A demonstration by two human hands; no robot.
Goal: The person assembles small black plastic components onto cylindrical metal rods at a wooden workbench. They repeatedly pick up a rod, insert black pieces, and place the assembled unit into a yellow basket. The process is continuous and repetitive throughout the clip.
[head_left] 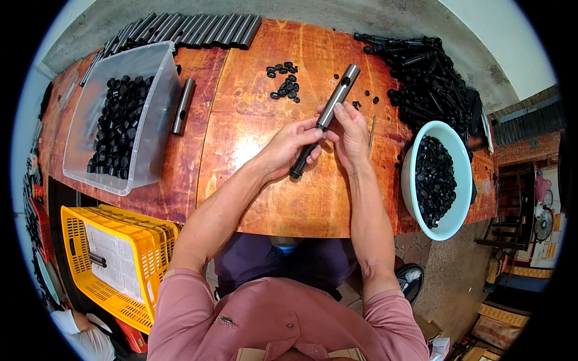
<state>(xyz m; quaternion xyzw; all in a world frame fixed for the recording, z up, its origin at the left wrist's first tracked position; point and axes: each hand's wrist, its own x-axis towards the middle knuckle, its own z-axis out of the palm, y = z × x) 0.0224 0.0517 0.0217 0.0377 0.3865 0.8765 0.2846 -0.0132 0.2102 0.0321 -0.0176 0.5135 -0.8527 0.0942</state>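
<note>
Over the middle of the wooden table (pixel 259 210), my right hand (pixel 350 129) is closed around a shiny metal tube (pixel 337 101) with an oval slot near its far end. The tube tilts up and to the right. My left hand (pixel 288 143) grips a black rod-shaped part (pixel 304 157) whose upper end meets the lower end of the tube. Fingers hide how far the rod goes into the tube. Small black caps (pixel 289 86) lie loose on the table beyond my hands. Another slotted metal tube (pixel 183 107) rests on the table to the left.
A clear plastic bin (pixel 158 141) of black caps stands at left, before a row of metal tubes (pixel 211 31). At right are a heap of black rod-shaped parts (pixel 430 84) and a light blue basin (pixel 411 195) of small black pieces. A yellow crate (pixel 71 225) sits below left.
</note>
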